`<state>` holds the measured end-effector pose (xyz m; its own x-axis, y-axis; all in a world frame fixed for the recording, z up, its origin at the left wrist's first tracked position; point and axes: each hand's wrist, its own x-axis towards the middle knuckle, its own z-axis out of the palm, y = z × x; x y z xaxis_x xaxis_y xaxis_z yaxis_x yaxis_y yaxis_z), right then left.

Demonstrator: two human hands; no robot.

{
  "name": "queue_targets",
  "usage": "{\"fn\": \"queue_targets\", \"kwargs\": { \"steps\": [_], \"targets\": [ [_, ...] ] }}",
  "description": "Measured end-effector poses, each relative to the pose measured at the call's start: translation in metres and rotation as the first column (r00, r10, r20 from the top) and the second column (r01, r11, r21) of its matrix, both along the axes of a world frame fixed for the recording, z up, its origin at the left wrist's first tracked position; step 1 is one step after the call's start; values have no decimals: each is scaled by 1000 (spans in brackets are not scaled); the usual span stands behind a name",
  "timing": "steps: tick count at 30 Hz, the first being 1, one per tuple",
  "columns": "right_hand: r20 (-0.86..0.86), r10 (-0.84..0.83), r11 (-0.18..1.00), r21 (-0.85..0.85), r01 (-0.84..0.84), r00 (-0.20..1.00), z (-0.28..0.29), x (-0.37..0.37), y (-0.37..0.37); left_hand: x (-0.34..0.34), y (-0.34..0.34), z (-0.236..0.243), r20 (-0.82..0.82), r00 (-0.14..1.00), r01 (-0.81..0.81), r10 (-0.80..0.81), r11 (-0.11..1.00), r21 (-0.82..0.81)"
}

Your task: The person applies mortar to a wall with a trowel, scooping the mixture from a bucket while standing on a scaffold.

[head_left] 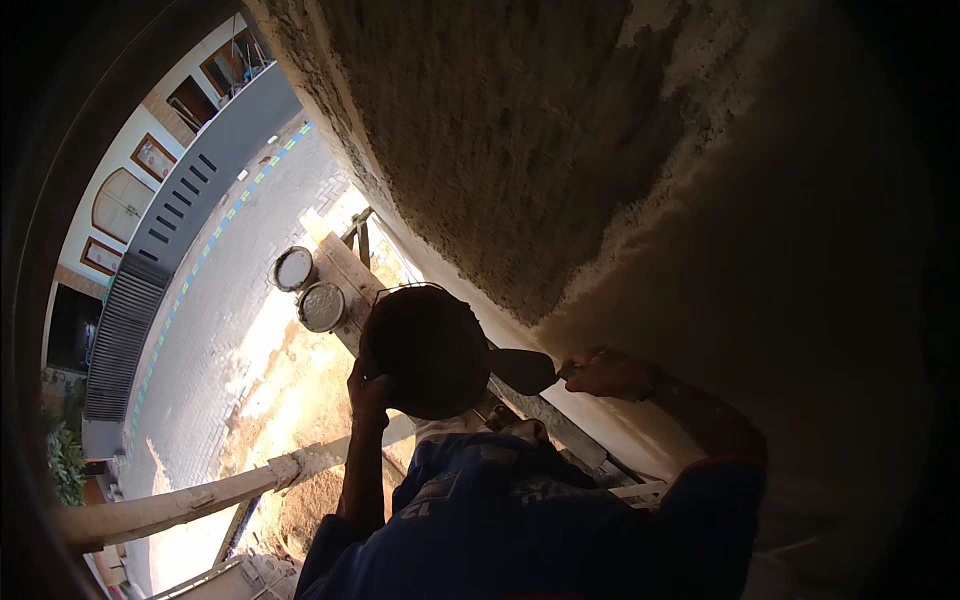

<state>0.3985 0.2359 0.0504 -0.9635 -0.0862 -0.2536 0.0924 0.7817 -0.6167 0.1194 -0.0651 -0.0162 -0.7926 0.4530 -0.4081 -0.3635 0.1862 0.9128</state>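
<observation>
My left hand (371, 392) grips the rim of a dark round bucket (425, 350), held in front of my body. The inside of the bucket is too dark to make out. In my right hand (610, 375) is the handle of a trowel (523, 370). Its dark blade points left, and the tip meets or overlaps the bucket's right edge. Beside my right hand rises a wall (700, 330) with a smooth coat. Above it a rougher, darker patch (500, 130) of the wall shows, with a ragged border.
Two buckets (293, 269) with grey stuff inside stand by a wooden plank (347, 268) beyond my bucket. A wooden pole (230, 495) crosses at lower left. Far below lie sandy ground and a paved street (210, 370), with a grey fence (190, 190) and houses across it.
</observation>
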Motion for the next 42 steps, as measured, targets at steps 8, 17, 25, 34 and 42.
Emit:
{"fn": "queue_targets", "kwargs": {
  "steps": [8,17,25,34,42],
  "targets": [
    [78,-243,963,-100,250,967,-42,-9,18,17,55,29,-34,988,155,-151,978,140],
    [-172,-113,882,437,179,979,-46,-89,-16,-6,85,42,-207,905,417,-372,873,253],
    [-310,98,804,584,108,946,28,-69,-39,-32,87,43,-178,841,534,-511,838,116],
    [-216,-178,722,634,276,960,-73,-40,-42,-14,104,56,-242,810,554,-534,832,18],
    [-437,139,896,438,75,889,-88,-40,-71,26,96,46,-275,855,464,-440,886,22]
  ]
}}
